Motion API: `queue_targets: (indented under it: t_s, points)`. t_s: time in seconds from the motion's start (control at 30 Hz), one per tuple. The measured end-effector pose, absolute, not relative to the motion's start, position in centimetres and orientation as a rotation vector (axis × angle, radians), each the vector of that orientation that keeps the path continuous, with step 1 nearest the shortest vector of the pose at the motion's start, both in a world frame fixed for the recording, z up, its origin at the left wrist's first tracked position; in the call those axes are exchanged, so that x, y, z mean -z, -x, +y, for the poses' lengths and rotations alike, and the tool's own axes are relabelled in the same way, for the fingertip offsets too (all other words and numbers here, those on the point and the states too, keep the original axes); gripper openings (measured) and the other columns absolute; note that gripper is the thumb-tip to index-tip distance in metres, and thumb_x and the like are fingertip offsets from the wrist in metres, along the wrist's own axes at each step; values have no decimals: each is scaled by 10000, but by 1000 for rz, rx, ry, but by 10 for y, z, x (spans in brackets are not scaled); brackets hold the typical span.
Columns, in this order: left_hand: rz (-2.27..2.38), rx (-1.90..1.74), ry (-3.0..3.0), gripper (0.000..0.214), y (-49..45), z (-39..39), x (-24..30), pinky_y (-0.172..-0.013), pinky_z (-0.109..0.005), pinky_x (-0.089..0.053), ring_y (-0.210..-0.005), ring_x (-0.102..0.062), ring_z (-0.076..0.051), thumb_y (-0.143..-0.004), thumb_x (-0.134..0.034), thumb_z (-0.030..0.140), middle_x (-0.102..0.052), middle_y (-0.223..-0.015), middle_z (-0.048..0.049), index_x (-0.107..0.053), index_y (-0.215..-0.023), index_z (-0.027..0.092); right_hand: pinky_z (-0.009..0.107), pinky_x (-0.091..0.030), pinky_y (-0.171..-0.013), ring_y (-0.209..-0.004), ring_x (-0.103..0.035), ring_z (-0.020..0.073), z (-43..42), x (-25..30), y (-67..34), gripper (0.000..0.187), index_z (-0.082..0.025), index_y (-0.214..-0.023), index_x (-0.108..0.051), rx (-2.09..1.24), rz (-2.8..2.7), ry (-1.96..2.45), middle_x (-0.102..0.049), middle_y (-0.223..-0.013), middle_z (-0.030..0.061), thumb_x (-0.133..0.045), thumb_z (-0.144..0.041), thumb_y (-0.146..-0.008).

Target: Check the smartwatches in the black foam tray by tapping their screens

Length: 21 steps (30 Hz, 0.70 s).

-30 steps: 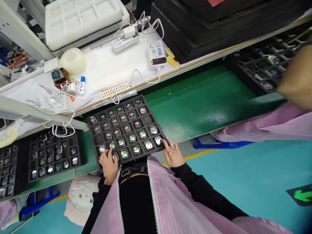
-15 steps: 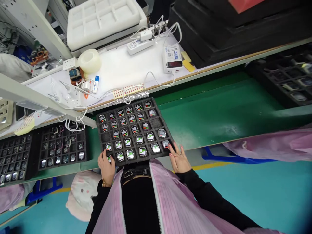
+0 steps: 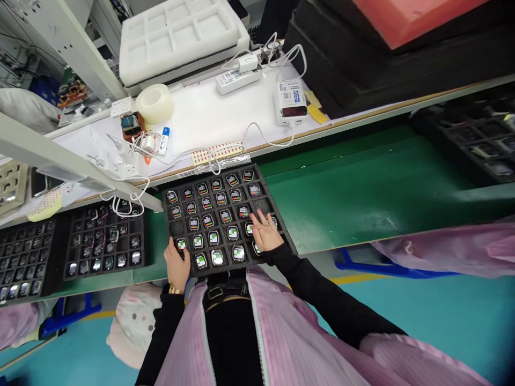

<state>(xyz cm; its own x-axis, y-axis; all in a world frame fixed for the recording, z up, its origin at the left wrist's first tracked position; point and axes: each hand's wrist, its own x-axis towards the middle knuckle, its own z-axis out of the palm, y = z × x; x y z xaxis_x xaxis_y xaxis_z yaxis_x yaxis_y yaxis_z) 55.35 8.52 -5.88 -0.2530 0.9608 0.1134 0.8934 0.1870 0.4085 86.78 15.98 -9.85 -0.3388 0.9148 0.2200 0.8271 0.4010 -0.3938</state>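
1. Black foam tray (image 3: 177,228) lying across the green bench (image 3: 362,187), from the far edge almost to the near edge, directly in front of the person's waist. Rows of small square watch-like modules (image 3: 238,253) in its cells, a few cells bare.
2. Left hand (image 3: 177,262) at the tray's near-left corner, fingers (image 3: 172,247) curled over the rim, just beside the corner module. Any grip on that module impossible to tell.
3. Right hand (image 3: 265,231) over the tray's near-right area, fingers spread, fingertips on or just above the modules, nothing clamped. Hands well apart, several modules between them.
4. Along the bench's left end, two more black trays (image 3: 104,236) of similar modules, side by side.
5. Beyond the far edge, on a white shelf (image 3: 201,107): power strip (image 3: 237,80), digital power bank (image 3: 292,99), tape roll (image 3: 155,103), glue stick (image 3: 163,141), white cables (image 3: 277,56).
6. Near the bench's far-right corner, another black tray (image 3: 475,139).
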Motion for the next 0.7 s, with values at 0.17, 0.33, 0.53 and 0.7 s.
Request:
queue_targets:
  t_s: [0.17,0.33,0.53,0.7]
  points:
    - [2239,-601,-1876,560,-559,92,58,-1102,-529,-334,-1317,-347,-323,-919,-425,284,-412,-1346,-226,-297,-1417,63,558,-246,-1129,-1422,-198,313,168,98,-851,540,61,-1447,-279,-281,-2236,1552,-430,-1424,205,-237,-199,-976]
    - [2135,-535,-1960,531,-566,108,64,-1141,-488,-322,-1364,-330,-286,-933,-408,285,-418,-1403,-195,-316,-1414,81,605,-267,-1094,-1400,-230,356,160,108,-835,628,87,-1462,-186,-256,-2141,1706,-411,-1410,272,-316,-257,-953]
    - [2105,-447,-1984,556,-566,127,74,-1146,-542,-301,-1308,-443,-308,-923,-429,300,-453,-1418,-196,-314,-1415,67,612,-254,-1093,-1389,-242,381,144,109,-844,599,116,-1413,-269,-226,-2042,1821,-427,-1380,300,-286,-273,-958]
    - [2153,-422,-1967,545,-568,133,71,-1135,-539,-314,-1257,-501,-310,-934,-404,302,-473,-1400,-207,-316,-1411,54,615,-244,-1098,-1389,-265,357,125,101,-875,577,101,-1426,-260,-218,-1972,1936,-479,-1346,276,-242,-272,-986]
